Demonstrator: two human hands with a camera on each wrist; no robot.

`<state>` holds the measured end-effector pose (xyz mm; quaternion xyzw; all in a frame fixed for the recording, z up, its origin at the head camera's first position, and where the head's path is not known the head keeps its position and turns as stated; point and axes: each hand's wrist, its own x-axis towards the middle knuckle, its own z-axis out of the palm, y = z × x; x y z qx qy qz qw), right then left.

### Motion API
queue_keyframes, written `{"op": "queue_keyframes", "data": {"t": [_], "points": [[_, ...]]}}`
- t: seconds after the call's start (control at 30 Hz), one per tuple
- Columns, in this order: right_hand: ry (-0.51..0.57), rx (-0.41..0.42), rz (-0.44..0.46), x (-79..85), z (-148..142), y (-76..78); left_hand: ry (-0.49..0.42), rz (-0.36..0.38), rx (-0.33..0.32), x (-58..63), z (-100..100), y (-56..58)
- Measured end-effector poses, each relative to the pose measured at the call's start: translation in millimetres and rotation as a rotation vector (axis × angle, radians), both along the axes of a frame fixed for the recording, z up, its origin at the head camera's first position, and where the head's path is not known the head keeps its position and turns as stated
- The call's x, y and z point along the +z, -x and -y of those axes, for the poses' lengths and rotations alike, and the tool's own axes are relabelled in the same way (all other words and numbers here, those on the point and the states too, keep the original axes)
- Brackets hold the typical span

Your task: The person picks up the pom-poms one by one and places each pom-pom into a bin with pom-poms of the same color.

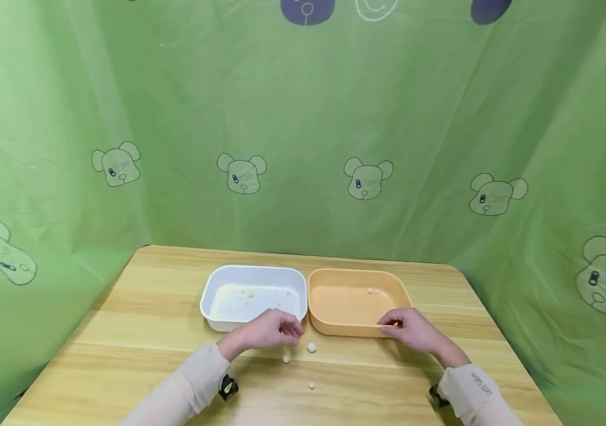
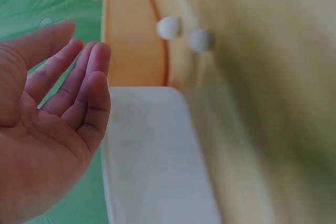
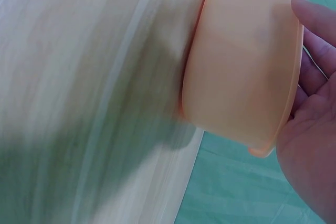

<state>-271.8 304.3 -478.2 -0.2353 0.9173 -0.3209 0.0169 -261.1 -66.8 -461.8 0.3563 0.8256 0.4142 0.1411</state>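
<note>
Precariously, loose balls [image 1: 311, 347] could roll away if the left hand [image 1: 273, 329] (empty, fingers relaxed) brushes them; the right hand [image 1: 414, 331] pinches the orange tray [image 1: 342, 305].

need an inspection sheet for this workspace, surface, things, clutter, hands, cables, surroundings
Surface: wood-grain table
Things: white tray holds yellow bits; orange tray, beside it, holds two pale balls; three white balls lie on the table in front
Clutter: dark bit at the table's left edge, too small to identify
Left hand: empty, fingers relaxed, near the white tray's front
Right hand: grips the orange tray's rim
Cables: nothing seen
Surroundings: green curtain with bear prints
</note>
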Motion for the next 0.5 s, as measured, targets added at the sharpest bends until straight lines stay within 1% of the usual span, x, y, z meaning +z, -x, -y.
{"op": "queue_keyframes", "data": {"t": [0.1,0.17,0.23,0.37,0.5], "points": [[0.008,0.01,-0.004,1.5,0.4,-0.4,0.011,0.001,-0.026,-7.3,7.7,-8.1],[0.018,0.019,-0.015,1.9,0.6,-0.2,0.025,0.002,-0.039,-12.2,11.7,-11.8],[0.02,0.024,-0.022,1.6,0.2,0.2,0.055,-0.012,-0.042,-17.0,14.2,-14.0],[0.009,0.009,-0.011,-0.2,-0.7,1.2,0.113,-0.043,-0.028,-25.5,16.0,-15.9],[-0.003,0.002,0.004,-1.9,-0.5,2.4,0.173,-0.069,-0.001,-31.6,16.1,-15.3]]}}
